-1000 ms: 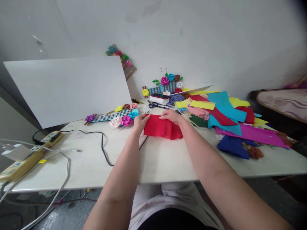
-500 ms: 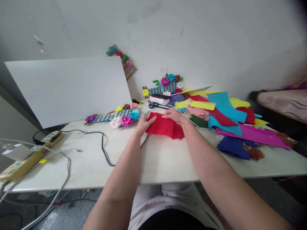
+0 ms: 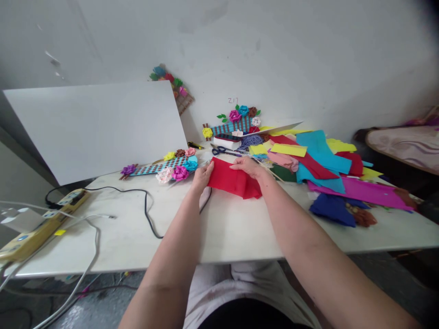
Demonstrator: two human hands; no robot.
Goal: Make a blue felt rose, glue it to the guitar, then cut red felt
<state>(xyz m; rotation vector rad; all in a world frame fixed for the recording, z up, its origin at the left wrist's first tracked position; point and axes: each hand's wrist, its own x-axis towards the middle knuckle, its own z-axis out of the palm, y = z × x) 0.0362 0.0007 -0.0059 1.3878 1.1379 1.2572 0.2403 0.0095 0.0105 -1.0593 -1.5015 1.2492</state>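
Between my hands, above the middle of the table, is a folded sheet of red crepe paper. My left hand is closed at its left edge, the thumb upright along the paper's corner. With thumb and fingers my right hand pinches the upper part near the middle, where a looser flap hangs down to the right. Just beyond the paper lie dark-handled scissors. Left of my left hand rests a woven blue-and-brown strip trimmed with paper flowers.
Coloured paper is heaped at the right, with a dark blue piece in front. A white board leans on the wall. A power strip and cables lie left. Another flowered strip stands at the back beside a white box.
My left thumb has shifted from lying across the red paper to its left edge. The paper's left part now looks flatter. My right hand keeps its pinch.
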